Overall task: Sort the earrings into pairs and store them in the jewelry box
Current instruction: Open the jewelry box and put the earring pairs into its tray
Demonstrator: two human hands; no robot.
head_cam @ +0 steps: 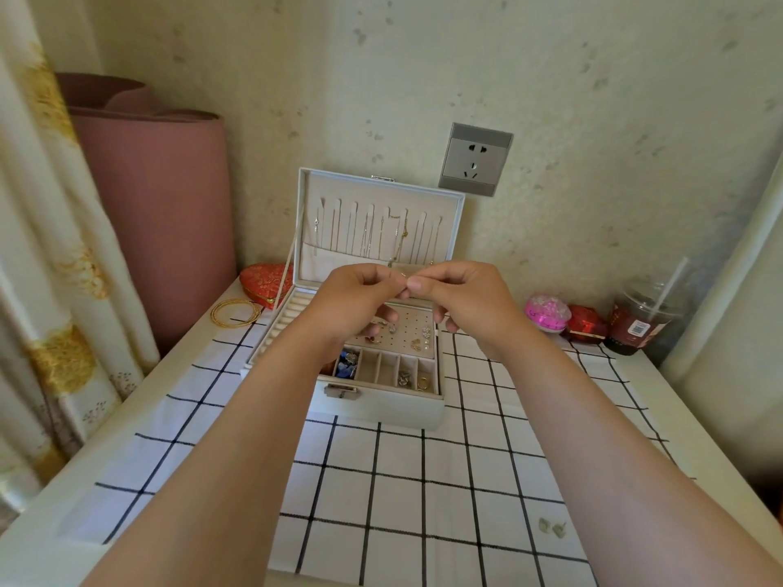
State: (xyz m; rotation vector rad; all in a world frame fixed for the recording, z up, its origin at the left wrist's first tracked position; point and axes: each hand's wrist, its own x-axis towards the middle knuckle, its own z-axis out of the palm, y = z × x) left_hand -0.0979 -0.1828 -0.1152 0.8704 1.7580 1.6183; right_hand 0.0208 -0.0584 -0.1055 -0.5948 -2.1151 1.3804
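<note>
A white jewelry box [381, 406] stands open on the checked cloth, with necklaces hanging in its raised lid [377, 230]. Its perforated earring panel [406, 332] holds several earrings, and its front compartments hold more pieces. My left hand [360, 302] and my right hand [462, 298] meet above the box, fingertips pinched together on a tiny earring [402, 274] that is barely visible. A pair of small pale earrings [552, 527] lies on the cloth at the near right.
Gold bangles [235, 313] and a red heart-shaped box [265, 283] lie left of the jewelry box. A pink ball [546, 313], a small red box [587, 324] and a drink cup with a straw [640, 324] stand at the right. A pink rolled mat [169, 213] leans at the back left.
</note>
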